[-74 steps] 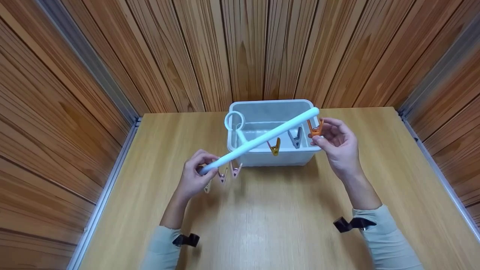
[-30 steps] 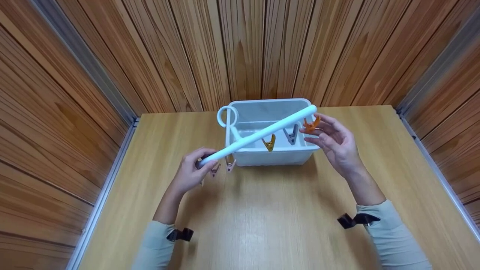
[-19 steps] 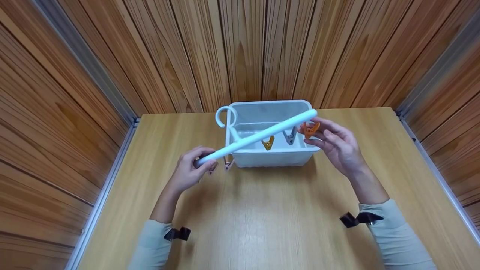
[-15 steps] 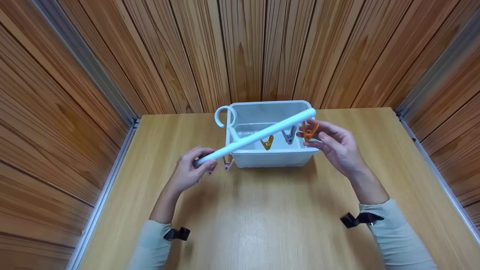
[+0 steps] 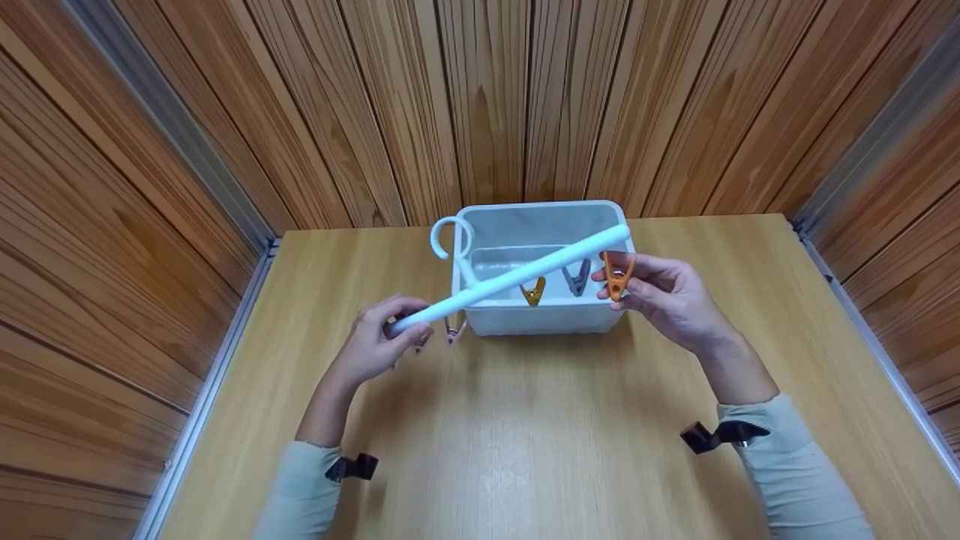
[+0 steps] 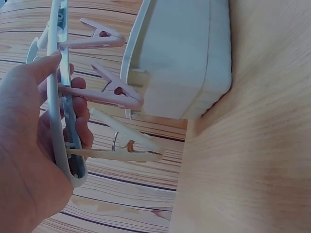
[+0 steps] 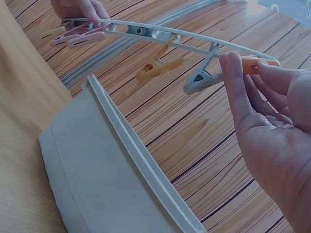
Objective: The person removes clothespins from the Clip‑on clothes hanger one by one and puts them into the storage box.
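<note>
A pale blue clip hanger [image 5: 544, 266] is held aslant over the bin, its right end higher in the head view. My left hand [image 5: 375, 343] grips its lower left end, thumb on the bar. At the other end, my right hand [image 5: 675, 304] pinches an orange clothespin [image 5: 618, 283] just under the bar. A grey clothespin [image 5: 577, 280] and a mustard one [image 5: 533, 292] hang along the middle. By my left fingers, the left wrist view shows an upper pink clothespin [image 6: 92, 43], a lower pink clothespin [image 6: 114, 98] and a cream clothespin [image 6: 114, 155].
Behind and below the hanger stands a white plastic bin [image 5: 544, 321] at the back of the wooden table [image 5: 510, 450]. Wood-plank walls [image 5: 487, 97] rise at the back and sides, with metal rails [image 5: 214, 390] along the side edges.
The orange clothespin has swung from tilted to pointing down, and my right fingers have come together on it. The hanger has shifted slightly left with my left hand, its grip unchanged.
</note>
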`<state>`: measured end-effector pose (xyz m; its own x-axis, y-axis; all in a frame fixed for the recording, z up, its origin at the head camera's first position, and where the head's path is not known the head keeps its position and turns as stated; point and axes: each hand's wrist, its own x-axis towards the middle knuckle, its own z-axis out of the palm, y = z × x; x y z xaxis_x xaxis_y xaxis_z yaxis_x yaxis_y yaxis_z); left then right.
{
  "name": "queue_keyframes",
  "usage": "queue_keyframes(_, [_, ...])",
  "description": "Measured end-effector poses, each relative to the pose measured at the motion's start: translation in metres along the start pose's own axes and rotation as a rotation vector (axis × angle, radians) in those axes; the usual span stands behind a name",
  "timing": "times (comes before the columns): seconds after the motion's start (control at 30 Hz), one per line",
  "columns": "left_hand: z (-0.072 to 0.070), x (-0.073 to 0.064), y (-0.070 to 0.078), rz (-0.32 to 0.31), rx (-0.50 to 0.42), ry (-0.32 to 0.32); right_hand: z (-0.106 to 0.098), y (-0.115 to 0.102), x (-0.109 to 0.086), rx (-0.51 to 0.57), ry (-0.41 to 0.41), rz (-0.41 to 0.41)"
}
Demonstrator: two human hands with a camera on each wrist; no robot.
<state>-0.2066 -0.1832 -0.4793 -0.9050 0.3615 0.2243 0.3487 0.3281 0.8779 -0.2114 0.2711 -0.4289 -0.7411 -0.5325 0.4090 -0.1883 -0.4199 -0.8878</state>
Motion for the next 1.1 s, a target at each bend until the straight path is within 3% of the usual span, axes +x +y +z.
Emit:
queue_keyframes(0.17, [-0.003, 0.0, 0.0, 0.007, -0.012, -0.041, -0.003, 0.001, 0.001, 0.082, -0.057, -0.021])
queue_keyframes(0.5, [-0.005, -0.001, 0.001, 0.031, -0.029, -0.072, -0.006, 0.009, 0.003, 0.336, -0.27, -0.008])
queue_keyframes(0.87, [-0.01, 0.0, 0.002, 0.024, -0.053, -0.117, -0.009, 0.015, 0.006, 0.434, -0.432, 0.014])
queue_keyframes(1.1, [-0.012, 0.0, 0.002, 0.028, -0.054, -0.122, -0.009, 0.015, 0.008, 0.509, -0.459, 0.024])
